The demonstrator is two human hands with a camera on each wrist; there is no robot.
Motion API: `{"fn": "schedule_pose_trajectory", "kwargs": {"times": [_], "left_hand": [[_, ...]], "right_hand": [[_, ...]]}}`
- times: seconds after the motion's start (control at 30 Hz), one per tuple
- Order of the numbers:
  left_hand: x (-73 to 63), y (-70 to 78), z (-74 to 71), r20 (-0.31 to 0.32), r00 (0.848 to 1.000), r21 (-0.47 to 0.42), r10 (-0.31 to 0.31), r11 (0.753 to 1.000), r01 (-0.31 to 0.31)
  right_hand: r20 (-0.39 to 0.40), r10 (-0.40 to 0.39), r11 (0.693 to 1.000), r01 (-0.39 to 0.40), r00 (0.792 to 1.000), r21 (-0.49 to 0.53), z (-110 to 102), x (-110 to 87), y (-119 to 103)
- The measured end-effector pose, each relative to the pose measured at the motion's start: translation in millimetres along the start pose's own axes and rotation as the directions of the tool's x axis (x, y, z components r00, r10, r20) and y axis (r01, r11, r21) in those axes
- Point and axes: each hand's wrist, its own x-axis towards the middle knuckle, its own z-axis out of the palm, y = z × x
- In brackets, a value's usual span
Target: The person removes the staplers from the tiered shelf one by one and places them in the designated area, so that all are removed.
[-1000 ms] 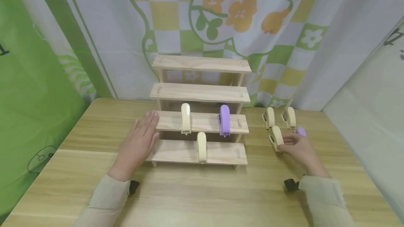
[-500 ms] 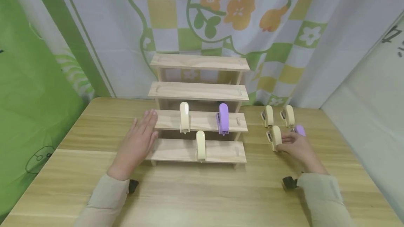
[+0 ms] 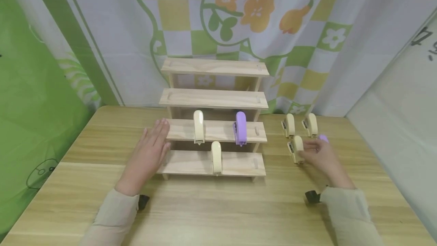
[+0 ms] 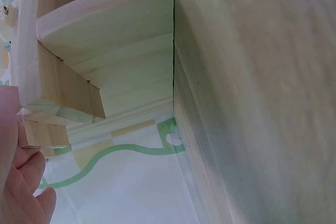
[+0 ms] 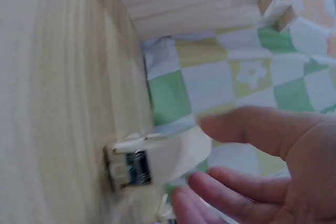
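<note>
The table (image 3: 232, 212) is occupied by a four-step wooden rack (image 3: 215, 98), whose left end is touched by the left hand (image 3: 146, 155), laid out with straight fingers. By the right hand (image 3: 322, 158), the front cream stapler (image 3: 296, 149) is straddled at the table's right; thumb and fingers are parted about it, and whether contact is made cannot be told. Two cream staplers (image 3: 289, 125) are stood behind it, and a purple stapler (image 3: 323, 138) is partly hidden. Three staplers (image 3: 216, 158) are set on the two lowest steps. The handling of the front cream stapler is judged to be in hand; for a lift, a firm pinch would be needed, for a release, clearance without tipping.
</note>
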Motion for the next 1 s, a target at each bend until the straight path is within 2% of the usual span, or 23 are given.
{"fn": "schedule_pose_trajectory", "kwargs": {"times": [0.13, 0.23, 0.37, 0.47, 0.67, 0.77, 0.9, 1.0], "left_hand": [[-0.7, 0.6, 0.3, -0.004, 1.000, 0.003, 0.006, 1.000, -0.006], [-1.8, 1.6, 0.2, -0.004, 1.000, 0.002, 0.012, 1.000, -0.012], [-3.1, 3.0, -0.3, -0.003, 1.000, -0.002, 0.012, 1.000, -0.012], [-3.7, 3.9, -1.2, -0.003, 1.000, -0.001, 0.009, 1.000, -0.009], [-3.2, 3.4, -1.0, -0.007, 1.000, 0.001, 0.015, 1.000, -0.015], [-2.7, 2.9, -0.6, -0.014, 1.000, 0.001, 0.021, 1.000, -0.021], [-2.2, 1.6, 0.0, -0.023, 0.999, -0.002, 0.023, 1.000, -0.023], [-1.6, 0.9, -0.1, -0.028, 0.999, 0.000, 0.024, 1.000, -0.024]], "right_hand": [[-0.127, -0.056, 0.998, 0.052, 0.990, -0.031, -0.1, -11.5, -14.1], [-0.224, -0.116, 0.993, 0.108, 0.968, -0.047, 4.3, -20.3, -27.3], [-0.343, -0.222, 0.973, 0.230, 0.913, -0.017, 16.8, -28.2, -45.6], [-0.396, -0.286, 0.945, 0.326, 0.873, 0.037, 28.1, -32.9, -57.6], [-0.403, -0.367, 0.900, 0.430, 0.838, 0.075, 49.3, -43.1, -73.8], [-0.385, -0.436, 0.861, 0.502, 0.813, 0.084, 62.4, -46.6, -79.5], [-0.354, -0.525, 0.793, 0.596, 0.774, 0.126, 78.9, -47.0, -87.5], [-0.344, -0.550, 0.763, 0.626, 0.761, 0.163, 86.8, -45.8, -94.7]]}}
